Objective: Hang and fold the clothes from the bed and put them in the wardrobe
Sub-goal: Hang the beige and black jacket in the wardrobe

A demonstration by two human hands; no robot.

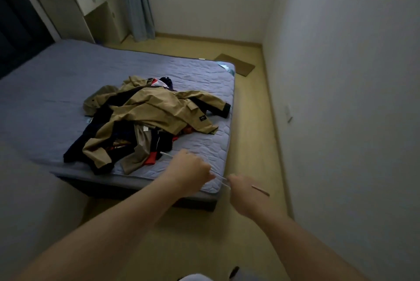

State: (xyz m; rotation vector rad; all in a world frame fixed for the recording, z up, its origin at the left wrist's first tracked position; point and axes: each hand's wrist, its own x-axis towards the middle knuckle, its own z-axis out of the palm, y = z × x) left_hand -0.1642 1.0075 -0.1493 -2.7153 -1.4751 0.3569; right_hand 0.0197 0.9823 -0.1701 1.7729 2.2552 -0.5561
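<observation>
Just past our left hand (191,171), the heap of clothes (147,121) lies on the bed (56,99): khaki jackets over dark and red garments, its nearest hem close beyond our left fingers (208,172) and to their left. Those fingers are curled round a thin white hanger (221,179), whose rods run from beside the heap across to our right hand (245,192). Our right fingers are clenched on its other end, and a short brown stick (260,190) pokes out on their far side. The bed's near corner sits below and between both hands. To the right of our right fingers a strip of pale floor (250,110) runs between the bed's edge and the wall (341,76); farther along it lies a brown mat (236,63).
</observation>
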